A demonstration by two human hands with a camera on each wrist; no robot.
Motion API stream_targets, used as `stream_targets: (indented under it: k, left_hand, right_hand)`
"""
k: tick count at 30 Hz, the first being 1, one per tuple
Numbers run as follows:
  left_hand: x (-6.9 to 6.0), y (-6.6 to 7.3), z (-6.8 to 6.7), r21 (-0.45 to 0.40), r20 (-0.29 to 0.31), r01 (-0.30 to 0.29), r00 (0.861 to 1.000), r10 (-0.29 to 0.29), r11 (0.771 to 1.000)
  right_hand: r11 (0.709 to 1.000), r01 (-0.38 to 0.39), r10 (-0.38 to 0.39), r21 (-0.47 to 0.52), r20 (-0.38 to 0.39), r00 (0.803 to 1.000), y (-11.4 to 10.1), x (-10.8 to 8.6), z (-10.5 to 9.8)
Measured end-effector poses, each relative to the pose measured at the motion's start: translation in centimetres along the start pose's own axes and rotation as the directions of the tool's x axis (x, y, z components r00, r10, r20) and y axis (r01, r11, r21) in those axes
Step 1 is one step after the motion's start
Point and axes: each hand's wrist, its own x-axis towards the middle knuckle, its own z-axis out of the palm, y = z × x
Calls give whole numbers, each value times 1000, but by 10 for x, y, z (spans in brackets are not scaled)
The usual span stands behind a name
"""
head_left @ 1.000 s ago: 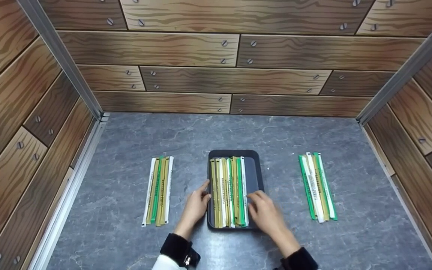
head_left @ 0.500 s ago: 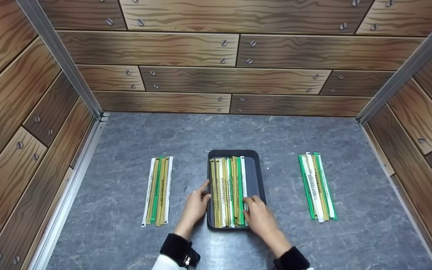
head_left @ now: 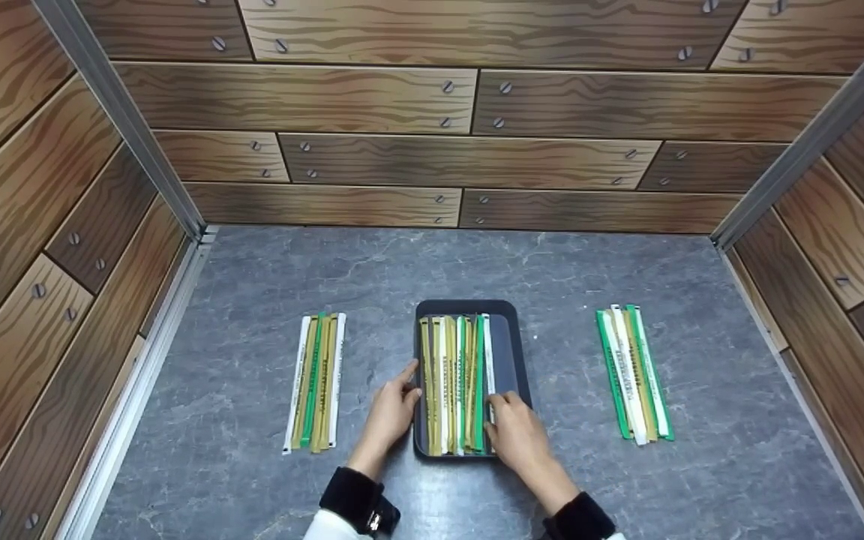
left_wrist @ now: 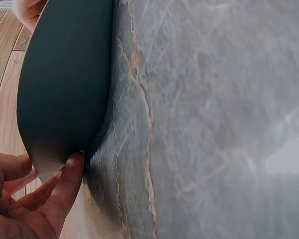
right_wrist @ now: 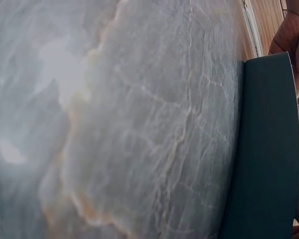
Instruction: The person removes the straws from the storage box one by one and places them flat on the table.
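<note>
In the head view a dark rectangular tray holds a row of long, slim stick packets in white, tan and green. My left hand rests on the tray's left side, index finger extended along the rim. Seen from the left wrist, its fingertips touch the outer wall low down near a corner. My right hand reaches over the tray's right rim and pinches the rightmost white stick packet near its lower end. That end is hidden under the fingers. The right wrist view mostly shows table and tray wall.
To the left lies a group of stick packets on the grey marbled table. A similar group of packets lies to the right, slightly slanted. Wood-patterned panels wall in the back and both sides.
My right hand has moved left, from the tray's right side onto the rightmost packet. A narrow gap now shows between the white and green packets. My left hand stays put.
</note>
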Motion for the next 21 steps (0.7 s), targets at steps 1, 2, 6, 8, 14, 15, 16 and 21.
stream_targets:
  k: [1,2,6,8,14,15,16,21]
  left_hand:
    - [0,0,0,1,-3,-3,1000,3,1000]
    - [0,0,0,-1,-5,-4,1000,4,1000]
    - [-1,0,0,-14,-10,-5,1000,5,1000]
    - [-1,0,-1,-18,-8,-3,1000,3,1000]
    - [-1,1,-1,-12,-1,2,1000,-3,1000]
    - [-1,1,-1,-13,0,4,1000,-4,1000]
    - [-1,1,0,-11,0,3,1000,-3,1000]
    - [0,0,0,-8,3,6,1000,-6,1000]
  right_hand:
    - [1000,-1,1,-2,-1,1000,0,0,0]
    - [1000,-3,3,-3,-2,1000,0,0,0]
    - [1000,2,-2,-1,-16,1000,1,0,1]
    - [1000,5,-5,4,-19,1000,1,1,1]
    - [994,-30,31,106,-7,999,4,3,-4]
    - [990,-36,39,135,-14,999,5,3,-6]
    - [985,-44,48,165,-25,999,6,4,-8]
    - [944,-113,140,312,-66,988,12,6,-25]
